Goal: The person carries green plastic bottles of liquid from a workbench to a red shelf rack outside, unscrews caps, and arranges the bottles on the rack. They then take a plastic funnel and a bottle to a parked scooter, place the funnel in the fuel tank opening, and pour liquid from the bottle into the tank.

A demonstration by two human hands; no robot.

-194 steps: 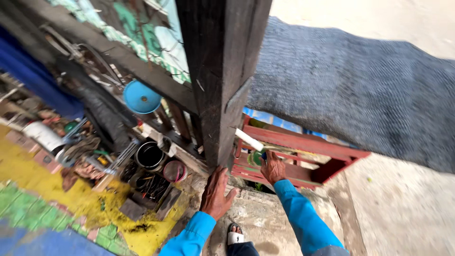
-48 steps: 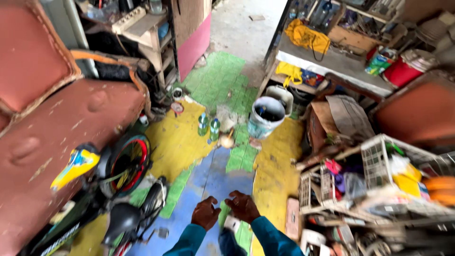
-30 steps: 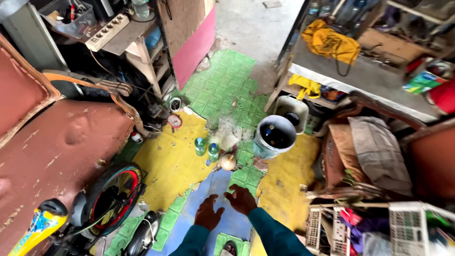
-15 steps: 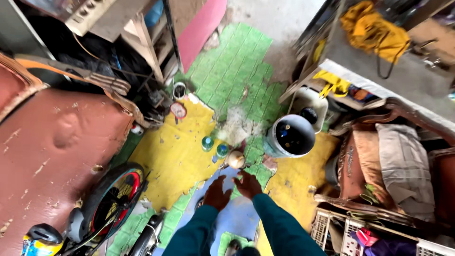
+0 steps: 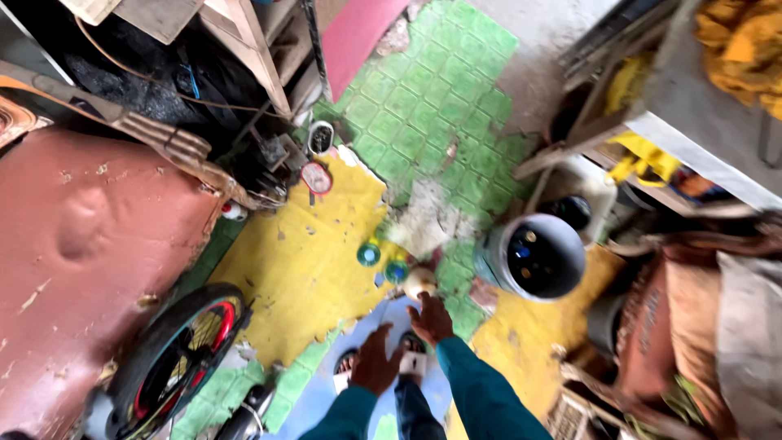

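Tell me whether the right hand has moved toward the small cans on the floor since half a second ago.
Yes. The right hand has reached forward toward the pale round object beside the small cans, closing the gap.

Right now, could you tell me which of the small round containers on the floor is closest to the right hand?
The cream-coloured one, just beyond the right hand; the two green-topped cans sit farther left.
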